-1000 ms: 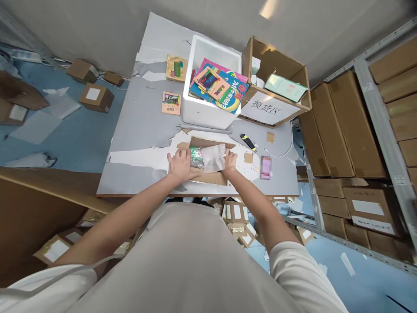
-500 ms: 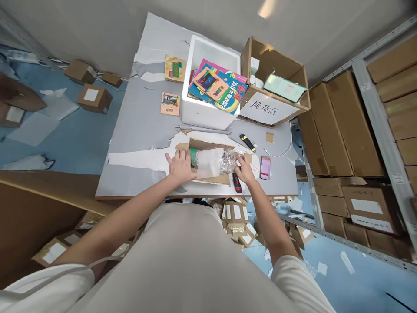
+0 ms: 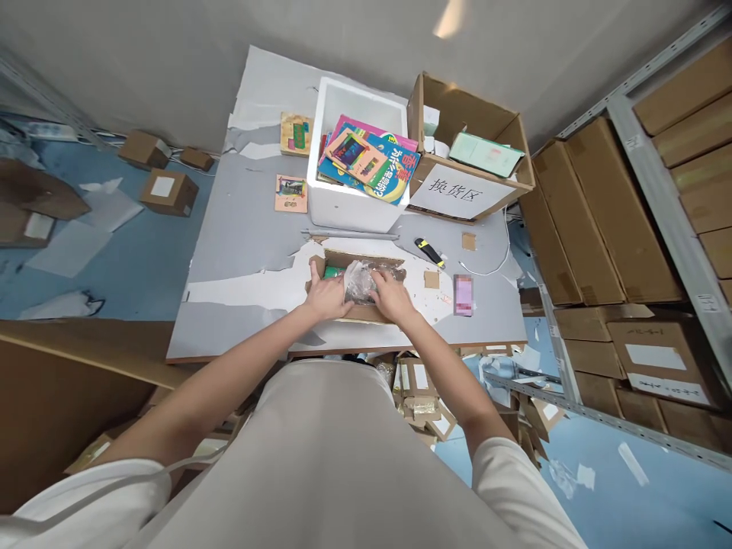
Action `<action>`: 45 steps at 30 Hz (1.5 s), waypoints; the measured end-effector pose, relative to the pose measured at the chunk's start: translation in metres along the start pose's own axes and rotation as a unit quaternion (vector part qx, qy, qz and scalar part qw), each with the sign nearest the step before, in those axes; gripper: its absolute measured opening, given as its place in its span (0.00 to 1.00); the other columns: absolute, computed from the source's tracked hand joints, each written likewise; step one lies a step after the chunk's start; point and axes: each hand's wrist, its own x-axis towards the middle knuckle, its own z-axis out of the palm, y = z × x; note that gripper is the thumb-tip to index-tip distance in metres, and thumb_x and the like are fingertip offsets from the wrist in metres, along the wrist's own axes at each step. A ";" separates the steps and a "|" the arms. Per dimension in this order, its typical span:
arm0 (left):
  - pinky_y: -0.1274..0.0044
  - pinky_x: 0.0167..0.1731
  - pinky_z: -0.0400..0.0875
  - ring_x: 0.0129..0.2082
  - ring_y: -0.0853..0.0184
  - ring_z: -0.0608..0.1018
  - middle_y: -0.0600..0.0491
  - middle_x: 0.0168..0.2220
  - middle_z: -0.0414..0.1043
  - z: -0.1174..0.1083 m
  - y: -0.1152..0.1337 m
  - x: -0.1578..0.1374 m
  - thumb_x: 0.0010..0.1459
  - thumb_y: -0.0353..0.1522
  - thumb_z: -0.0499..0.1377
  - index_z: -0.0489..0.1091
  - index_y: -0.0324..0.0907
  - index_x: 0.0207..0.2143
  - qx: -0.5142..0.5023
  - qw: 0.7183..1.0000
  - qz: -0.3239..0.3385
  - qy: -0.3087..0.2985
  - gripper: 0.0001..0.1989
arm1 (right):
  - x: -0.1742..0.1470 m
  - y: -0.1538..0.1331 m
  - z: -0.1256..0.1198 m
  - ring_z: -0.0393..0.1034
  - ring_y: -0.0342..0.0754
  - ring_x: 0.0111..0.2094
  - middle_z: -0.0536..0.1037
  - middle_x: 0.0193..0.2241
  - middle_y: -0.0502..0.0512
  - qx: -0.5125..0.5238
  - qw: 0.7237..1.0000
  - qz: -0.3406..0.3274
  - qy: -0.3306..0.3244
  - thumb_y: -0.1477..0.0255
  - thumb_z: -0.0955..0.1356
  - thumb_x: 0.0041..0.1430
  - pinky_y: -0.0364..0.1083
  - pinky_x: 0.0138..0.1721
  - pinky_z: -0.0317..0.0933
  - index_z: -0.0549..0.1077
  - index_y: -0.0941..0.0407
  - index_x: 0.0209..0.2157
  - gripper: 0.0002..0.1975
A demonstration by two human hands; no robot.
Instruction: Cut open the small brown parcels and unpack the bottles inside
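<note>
An open, narrow cardboard box lies near the table's front edge. Inside are a green item, mostly covered, and crumpled clear plastic wrap. My left hand grips the box's left end, one finger stretched toward the far corner and the thumb at the near wall. My right hand is bent over the wrap at the right half of the box, fingertips pressed into it. What lies under the wrap is hidden.
Behind the box stand a white foam box with books and a labelled carton. A yellow-black utility knife, a phone and a cable lie to the right. Two booklets lie left of the foam box.
My right hand has moved left, from the wrap's right end to over the box. The wrap is now bunched inside the box. The red-black knife is no longer visible.
</note>
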 end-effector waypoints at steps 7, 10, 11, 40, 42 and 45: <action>0.46 0.60 0.31 0.42 0.53 0.78 0.47 0.40 0.78 0.002 -0.012 0.011 0.58 0.34 0.49 0.70 0.43 0.49 -0.027 0.998 -0.045 0.031 0.19 | -0.010 0.009 0.009 0.58 0.54 0.57 0.64 0.57 0.65 0.069 0.992 0.033 0.099 0.74 0.59 0.62 0.51 0.56 0.55 0.60 0.59 0.60 0.24; 0.55 0.62 0.47 0.42 0.56 0.78 0.47 0.38 0.77 0.004 -0.026 0.011 0.56 0.30 0.47 0.72 0.41 0.44 -0.029 0.998 -0.043 0.029 0.18 | -0.015 0.017 0.003 0.53 0.62 0.58 0.60 0.59 0.71 -0.040 0.983 0.112 0.139 0.72 0.65 0.57 0.60 0.57 0.48 0.51 0.60 0.64 0.35; 0.59 0.59 0.56 0.43 0.56 0.78 0.46 0.39 0.77 0.005 -0.030 0.010 0.56 0.29 0.46 0.72 0.41 0.43 -0.037 0.997 -0.057 0.026 0.18 | -0.016 0.018 0.002 0.55 0.62 0.57 0.63 0.57 0.71 -0.066 0.984 0.112 0.125 0.73 0.66 0.57 0.62 0.57 0.46 0.50 0.60 0.65 0.36; 0.72 0.41 0.69 0.42 0.58 0.77 0.45 0.41 0.75 -0.002 -0.015 0.006 0.58 0.32 0.49 0.70 0.39 0.46 -0.136 0.990 -0.033 -0.017 0.17 | 0.002 -0.016 0.046 0.74 0.43 0.39 0.77 0.35 0.49 0.748 0.646 0.153 0.007 0.74 0.68 0.50 0.49 0.47 0.66 0.68 0.54 0.34 0.07; 0.71 0.38 0.69 0.41 0.56 0.78 0.45 0.41 0.76 -0.005 -0.017 0.005 0.56 0.29 0.49 0.65 0.40 0.54 -0.099 0.993 -0.049 -0.036 0.23 | 0.004 -0.008 0.044 0.74 0.44 0.39 0.76 0.37 0.51 0.634 0.754 0.173 0.015 0.78 0.64 0.52 0.49 0.46 0.66 0.67 0.54 0.35 0.08; 0.72 0.38 0.71 0.42 0.57 0.78 0.49 0.44 0.76 -0.006 -0.026 0.000 0.51 0.25 0.51 0.57 0.46 0.61 -0.058 0.996 -0.018 -0.063 0.33 | 0.007 0.009 0.036 0.71 0.47 0.45 0.75 0.43 0.57 0.357 0.916 0.180 0.039 0.84 0.60 0.52 0.49 0.50 0.63 0.68 0.57 0.42 0.16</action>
